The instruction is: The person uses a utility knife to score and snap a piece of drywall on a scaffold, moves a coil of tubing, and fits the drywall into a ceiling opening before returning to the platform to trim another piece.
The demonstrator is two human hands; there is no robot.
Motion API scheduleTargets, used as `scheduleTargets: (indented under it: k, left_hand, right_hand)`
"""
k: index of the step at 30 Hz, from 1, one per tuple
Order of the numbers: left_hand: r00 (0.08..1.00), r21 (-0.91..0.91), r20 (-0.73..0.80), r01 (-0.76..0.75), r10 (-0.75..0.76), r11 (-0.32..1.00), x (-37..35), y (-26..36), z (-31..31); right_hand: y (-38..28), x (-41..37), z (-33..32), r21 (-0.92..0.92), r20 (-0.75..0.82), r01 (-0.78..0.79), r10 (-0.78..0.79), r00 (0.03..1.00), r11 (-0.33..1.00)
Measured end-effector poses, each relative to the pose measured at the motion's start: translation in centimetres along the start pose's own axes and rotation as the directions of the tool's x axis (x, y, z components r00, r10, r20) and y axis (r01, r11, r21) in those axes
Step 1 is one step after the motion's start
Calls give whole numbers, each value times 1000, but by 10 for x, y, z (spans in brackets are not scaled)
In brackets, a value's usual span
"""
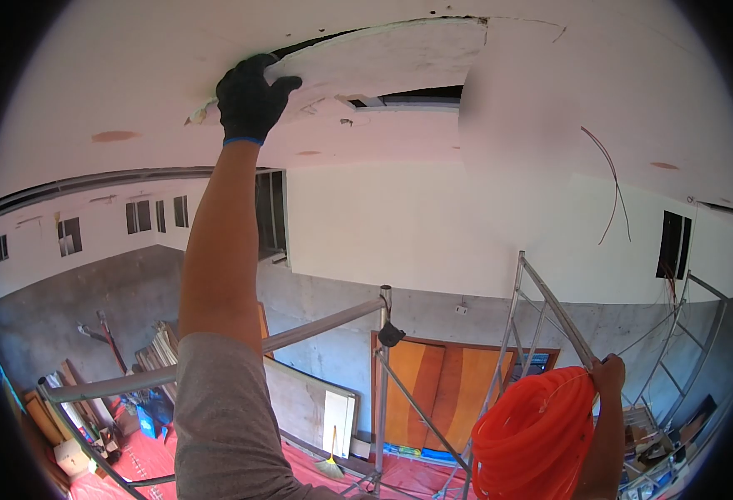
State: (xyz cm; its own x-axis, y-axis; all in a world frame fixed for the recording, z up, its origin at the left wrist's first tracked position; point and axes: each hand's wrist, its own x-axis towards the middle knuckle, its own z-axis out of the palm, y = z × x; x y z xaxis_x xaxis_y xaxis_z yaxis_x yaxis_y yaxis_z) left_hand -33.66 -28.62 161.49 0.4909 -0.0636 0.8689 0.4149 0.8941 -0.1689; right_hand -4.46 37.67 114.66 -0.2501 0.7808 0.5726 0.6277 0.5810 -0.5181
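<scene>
My left hand (254, 98), in a black glove with a blue cuff, reaches up to the ceiling. Its fingers hook over the edge of a loose, sagging ceiling board (383, 52), and the thumb lies underneath. A dark gap runs along the board's far edge. Low on the right, my right hand (607, 372) closes around the end of a metal scaffold rail (560, 310); its fingers are partly hidden. Beside that forearm hangs a thick coil of orange flexible tubing (533, 429). How the coil is supported cannot be made out.
A rectangular ceiling opening (421, 97) lies beyond the board. Loose wires (610, 183) dangle at right. A scaffold guardrail (325, 325) crosses in front of me, with a black tape-measure-like object (391, 334) on its post. Far below are a broom (330, 465), leaning boards and red floor sheeting.
</scene>
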Motion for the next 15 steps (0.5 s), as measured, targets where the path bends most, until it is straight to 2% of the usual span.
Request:
scheduleTargets:
  k: [15]
  left_hand:
    - [998, 29, 50, 40, -41, 999, 0, 2, -2]
  right_hand:
    - [0, -1, 1, -5, -29, 28, -28, 999, 1000]
